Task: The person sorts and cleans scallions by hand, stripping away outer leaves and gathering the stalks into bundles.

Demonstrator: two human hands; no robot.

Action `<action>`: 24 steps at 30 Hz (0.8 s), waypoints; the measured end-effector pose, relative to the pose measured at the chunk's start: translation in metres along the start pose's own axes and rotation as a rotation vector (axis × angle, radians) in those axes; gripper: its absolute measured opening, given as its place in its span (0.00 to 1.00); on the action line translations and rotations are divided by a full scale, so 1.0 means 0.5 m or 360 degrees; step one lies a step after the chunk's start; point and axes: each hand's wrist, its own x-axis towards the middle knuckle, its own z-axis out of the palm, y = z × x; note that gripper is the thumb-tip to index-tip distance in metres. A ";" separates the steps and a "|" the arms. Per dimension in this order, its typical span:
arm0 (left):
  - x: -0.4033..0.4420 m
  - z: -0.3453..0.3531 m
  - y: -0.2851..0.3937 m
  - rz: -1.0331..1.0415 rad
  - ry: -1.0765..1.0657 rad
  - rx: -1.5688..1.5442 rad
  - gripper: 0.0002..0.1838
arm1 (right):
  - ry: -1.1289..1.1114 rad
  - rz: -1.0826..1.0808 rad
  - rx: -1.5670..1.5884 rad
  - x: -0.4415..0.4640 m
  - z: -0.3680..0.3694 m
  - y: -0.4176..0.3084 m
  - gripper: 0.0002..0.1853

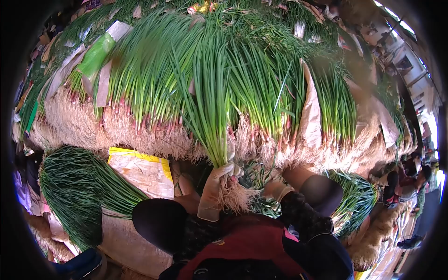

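My left hand (225, 171), in a pale glove, is closed around the lower stems of a bunch of green onions (212, 126). The long green leaves point up and away from me, over the pile. Below my fist hangs the bunch's tangle of pale roots (235, 195). My right hand (276, 190), also in a pale glove, is low beside my right knee; its fingers are hidden, so whether it holds anything does not show. Just beyond the held bunch lies a broad pile of green onions (154, 88), roots toward me.
Left of me is a large heap of green onions (74, 191) beside a pale sack with a yellow edge (142, 172). More green onions (357, 200) lie at the right. Cardboard strips (310, 107) stand in the pile. Another person (408, 184) is at the far right.
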 end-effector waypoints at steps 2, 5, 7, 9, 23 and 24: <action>0.019 -0.042 -0.025 -0.0048 -0.0014 0.0073 0.27 | 0.1076 -0.0213 0.0086 -0.062 -0.148 -0.044 0.21; 0.007 -0.003 -0.014 -0.0099 0.0291 0.0277 0.21 | 0.1351 0.0363 0.0800 0.022 -0.311 -0.070 0.21; 0.001 0.032 -0.011 -0.0040 0.0447 0.0283 0.17 | 0.1475 0.0364 0.0454 0.097 -0.334 -0.049 0.21; 0.007 0.069 -0.007 0.0039 0.0580 0.0199 0.13 | 0.1516 0.0273 0.0288 0.093 -0.349 -0.042 0.22; 0.013 0.003 -0.029 -0.0160 0.0430 0.0801 0.11 | 0.0793 -0.0492 0.2898 0.020 -0.245 -0.127 0.25; 0.010 0.006 -0.028 -0.0184 0.0426 0.0759 0.10 | 0.0760 -0.0654 0.3003 0.021 -0.243 -0.138 0.21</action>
